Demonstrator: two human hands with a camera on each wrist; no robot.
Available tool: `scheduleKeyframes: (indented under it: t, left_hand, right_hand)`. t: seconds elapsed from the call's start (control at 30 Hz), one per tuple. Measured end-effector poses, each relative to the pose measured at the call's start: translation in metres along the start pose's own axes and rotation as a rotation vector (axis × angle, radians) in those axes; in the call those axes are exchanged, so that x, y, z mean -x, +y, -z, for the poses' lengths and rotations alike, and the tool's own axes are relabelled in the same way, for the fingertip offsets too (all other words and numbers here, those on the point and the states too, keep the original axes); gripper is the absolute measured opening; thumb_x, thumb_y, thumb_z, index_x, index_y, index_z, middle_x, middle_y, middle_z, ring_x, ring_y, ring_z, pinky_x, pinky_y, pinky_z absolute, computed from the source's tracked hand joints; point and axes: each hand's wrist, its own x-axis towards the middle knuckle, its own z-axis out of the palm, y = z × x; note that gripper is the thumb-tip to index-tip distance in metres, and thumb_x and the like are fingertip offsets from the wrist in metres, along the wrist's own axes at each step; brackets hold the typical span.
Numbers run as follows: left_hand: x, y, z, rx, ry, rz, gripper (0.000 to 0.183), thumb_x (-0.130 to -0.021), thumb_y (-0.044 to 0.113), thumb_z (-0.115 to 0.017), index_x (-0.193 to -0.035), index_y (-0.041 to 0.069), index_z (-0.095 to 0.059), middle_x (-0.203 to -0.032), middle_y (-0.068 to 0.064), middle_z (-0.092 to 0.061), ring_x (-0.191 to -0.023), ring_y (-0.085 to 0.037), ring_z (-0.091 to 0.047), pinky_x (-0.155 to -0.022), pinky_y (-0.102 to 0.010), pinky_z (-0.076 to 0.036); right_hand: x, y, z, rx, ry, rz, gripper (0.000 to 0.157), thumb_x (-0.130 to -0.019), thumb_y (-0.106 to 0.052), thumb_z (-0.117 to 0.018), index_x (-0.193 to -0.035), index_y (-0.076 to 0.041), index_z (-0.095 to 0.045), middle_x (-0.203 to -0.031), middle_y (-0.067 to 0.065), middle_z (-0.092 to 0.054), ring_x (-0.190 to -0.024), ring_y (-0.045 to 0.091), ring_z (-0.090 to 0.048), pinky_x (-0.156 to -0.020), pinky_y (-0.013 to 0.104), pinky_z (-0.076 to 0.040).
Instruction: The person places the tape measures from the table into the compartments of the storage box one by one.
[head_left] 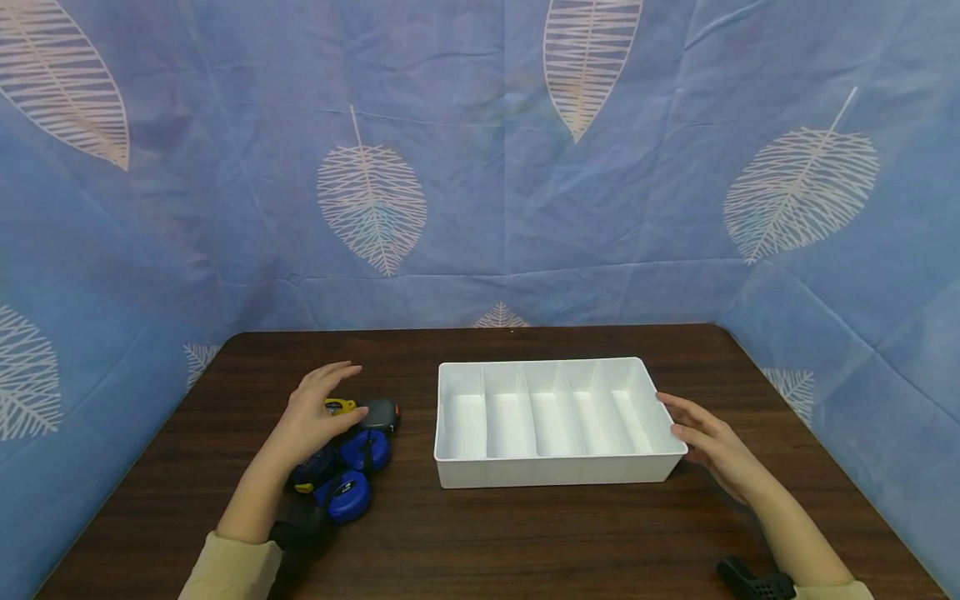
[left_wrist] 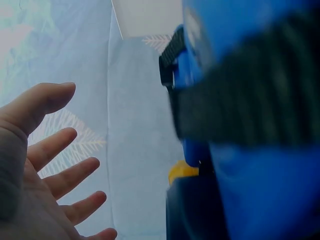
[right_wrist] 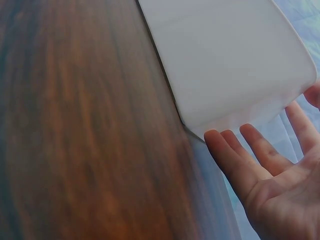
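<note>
My left hand (head_left: 311, 421) hovers with spread fingers over a cluster of tape measures at the left. In the head view the cluster includes a blue tape measure (head_left: 348, 497) with a black strap, a second blue tape measure (head_left: 365, 448), a dark grey tape measure (head_left: 381, 415) and a partly hidden yellow one (head_left: 340, 406). The left wrist view shows the left palm (left_wrist: 45, 160) apart from them, holding nothing. At the right, my right hand (head_left: 716, 450) touches the end of a white tray (head_left: 551, 472) with extended fingers (right_wrist: 227, 160); the tray has several bare compartments.
A dark wooden table (head_left: 525, 542) carries everything. Blue cloth (head_left: 465, 192) with pale leaf prints hangs behind and at both sides. A black band (head_left: 757, 582) is on the right wrist; another dark device (head_left: 300, 525) sits by the left wrist.
</note>
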Motion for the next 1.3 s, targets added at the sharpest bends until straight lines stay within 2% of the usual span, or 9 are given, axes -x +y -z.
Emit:
scheduleKeyframes:
  t: [0.2,0.47,0.93,1.3]
  left_hand:
    - [0.002,-0.007,0.003,-0.008,-0.022,0.033,0.064,-0.084,0.024,-0.075,-0.139,0.006,-0.047,-0.15,-0.02,-0.03,-0.138,-0.046,-0.012,-0.097,-0.074,-0.006]
    - [0.003,-0.018,0.004,-0.014,-0.042,0.063,0.065,-0.084,0.024,-0.074,-0.14,0.006,-0.046,-0.153,-0.02,-0.023,-0.14,-0.045,-0.006,-0.096,-0.075,-0.003]
    - [0.005,-0.031,0.004,-0.044,-0.086,0.127,0.068,-0.084,0.026,-0.073,-0.139,0.0,-0.044,-0.151,-0.026,-0.02,-0.138,-0.049,-0.003,-0.093,-0.076,0.002]
    - [0.005,-0.037,-0.002,-0.064,-0.132,0.173,0.072,-0.083,0.026,-0.074,-0.142,0.001,-0.042,-0.153,-0.027,-0.016,-0.137,-0.051,0.0,-0.093,-0.077,0.005]
  right_hand:
    - [0.0,0.0,0.0,0.001,-0.004,0.009,0.049,-0.102,-0.013,-0.04,-0.15,-0.008,-0.03,-0.126,-0.009,-0.048,-0.106,0.01,-0.056,-0.077,0.037,-0.051]
    - [0.001,0.0,0.0,-0.004,-0.005,0.012,0.048,-0.102,-0.012,-0.04,-0.15,-0.009,-0.031,-0.125,-0.01,-0.05,-0.105,0.011,-0.057,-0.077,0.037,-0.052]
    - [0.001,0.0,-0.001,-0.015,-0.003,0.009,0.048,-0.102,-0.012,-0.041,-0.149,-0.009,-0.031,-0.124,-0.009,-0.051,-0.103,0.013,-0.058,-0.076,0.038,-0.052]
    - [0.001,-0.001,-0.001,-0.018,-0.005,0.01,0.048,-0.102,-0.012,-0.041,-0.149,-0.008,-0.031,-0.124,-0.008,-0.051,-0.102,0.014,-0.058,-0.076,0.038,-0.052]
